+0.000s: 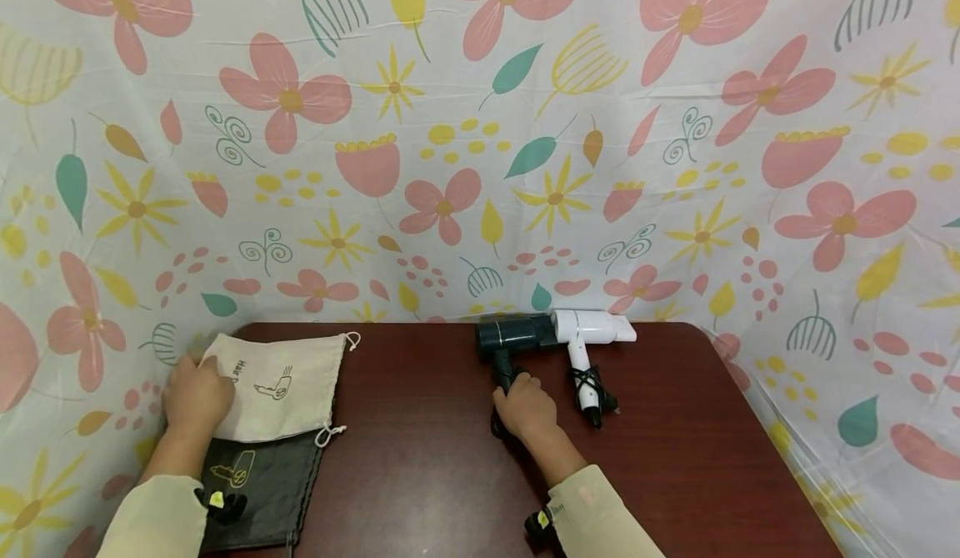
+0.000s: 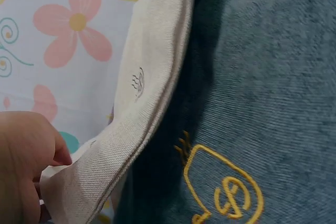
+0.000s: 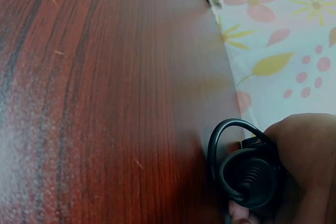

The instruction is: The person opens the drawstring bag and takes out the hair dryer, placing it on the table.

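My left hand (image 1: 197, 393) pinches the left edge of a cream drawstring pouch (image 1: 288, 412) printed with a small hair dryer picture. In the left wrist view the pouch (image 2: 152, 77) bends up from the fingers, its edge lifted over a dark denim pouch (image 1: 262, 491) with a yellow dryer outline. At the table's far side my right hand (image 1: 527, 409) grips the handle of a black hair dryer (image 1: 517, 334). Its coiled cord end (image 3: 249, 179) shows by the fingers in the right wrist view. A white hair dryer (image 1: 592, 327) lies right beside it, cord wrapped around its handle.
The brown wooden table (image 1: 405, 458) has rounded far corners. A flowered cloth (image 1: 465, 124) hangs behind it and along both sides, close to the edges. White drawstrings (image 1: 330, 434) stick out from the cream pouch's right corners.
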Available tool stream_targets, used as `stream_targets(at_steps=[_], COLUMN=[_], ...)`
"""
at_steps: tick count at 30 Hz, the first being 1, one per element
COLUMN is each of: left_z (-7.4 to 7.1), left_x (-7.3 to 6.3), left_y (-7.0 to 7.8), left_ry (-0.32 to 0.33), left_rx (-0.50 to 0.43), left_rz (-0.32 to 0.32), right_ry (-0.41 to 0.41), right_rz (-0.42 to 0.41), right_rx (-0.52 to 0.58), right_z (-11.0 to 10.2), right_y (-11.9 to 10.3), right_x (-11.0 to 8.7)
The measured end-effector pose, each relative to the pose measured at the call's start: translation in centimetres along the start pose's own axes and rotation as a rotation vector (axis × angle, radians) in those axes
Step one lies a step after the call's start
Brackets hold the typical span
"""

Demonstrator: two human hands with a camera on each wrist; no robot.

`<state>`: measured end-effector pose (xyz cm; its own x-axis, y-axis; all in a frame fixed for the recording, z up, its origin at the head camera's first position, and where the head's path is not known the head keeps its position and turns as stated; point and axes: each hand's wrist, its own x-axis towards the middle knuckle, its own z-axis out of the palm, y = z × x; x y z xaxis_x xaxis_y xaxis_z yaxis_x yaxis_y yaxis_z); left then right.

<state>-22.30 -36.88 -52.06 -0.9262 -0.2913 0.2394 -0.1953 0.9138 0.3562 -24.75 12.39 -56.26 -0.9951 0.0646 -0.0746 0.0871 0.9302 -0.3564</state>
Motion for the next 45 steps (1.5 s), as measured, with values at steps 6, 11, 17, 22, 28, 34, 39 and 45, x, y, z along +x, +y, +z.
stream_targets(at_steps=[6, 11, 17, 22, 28, 34, 39, 45], left_z=[0.7, 1.2, 1.7, 1.8, 1.5, 1.4, 1.8, 2.4], left_x=[-0.6, -1.5, -3.2, -4.6, -5.9, -7.6, -9.0, -9.8], left_y=[-0.5, -0.5, 0.3, 1.6, 2.8, 3.7, 4.3, 4.5], left_ry=[-0.043, -0.089, -0.11, -0.169, -0.31, -0.338, -0.347, -0.39], left_rx=[0.001, 0.01, 0.015, -0.023, -0.048, -0.056, -0.035, -0.038], left_rz=[-0.022, -0.048, -0.058, -0.154, -0.252, -0.237, -0.242, -0.251], right_ry=[-0.016, -0.024, -0.039, -0.04, -0.039, -0.029, -0.048, -0.052], right_rz=[0.004, 0.003, 0.006, 0.006, 0.012, 0.014, 0.028, 0.036], right_rx=[-0.001, -0.008, -0.015, -0.009, 0.012, 0.036, 0.074, 0.114], right_z=[-0.1, -0.2, -0.3, -0.4, -0.4, -0.2, -0.1, 0.2], right_y=[0.0, 0.1, 0.1, 0.1, 0.0, 0.2, 0.4, 0.8], right_x=[0.0, 0.1, 0.1, 0.0, -0.1, -0.1, -0.1, -0.2])
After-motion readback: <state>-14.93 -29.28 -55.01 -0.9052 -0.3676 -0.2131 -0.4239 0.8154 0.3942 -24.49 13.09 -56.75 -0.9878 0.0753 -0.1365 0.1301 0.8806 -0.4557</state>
